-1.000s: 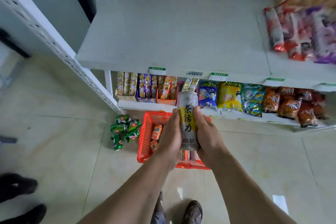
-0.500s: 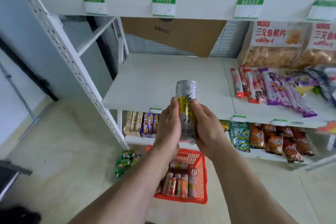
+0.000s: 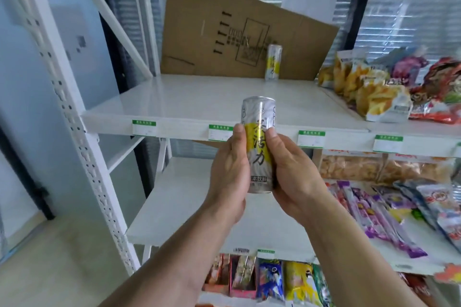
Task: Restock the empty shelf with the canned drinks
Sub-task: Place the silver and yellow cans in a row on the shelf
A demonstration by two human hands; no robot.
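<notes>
Both hands hold one tall silver and yellow can (image 3: 258,132) upright in front of the shelf's front edge. My left hand (image 3: 230,172) wraps its left side and my right hand (image 3: 290,177) its right side. The white upper shelf (image 3: 199,99) behind it is bare on the left. A second can of the same kind (image 3: 273,62) stands upright at the back of that shelf, against the cardboard.
A flattened cardboard sheet (image 3: 239,30) leans at the back of the upper shelf. Snack bags (image 3: 374,92) fill its right part. The shelf below (image 3: 174,202) holds purple packets (image 3: 374,217) on the right. A white perforated upright (image 3: 74,132) stands at the left.
Both hands have lifted the can from above the red floor basket up to the upper shelf's height. My view has tilted up, so basket and floor cans are out of sight.
</notes>
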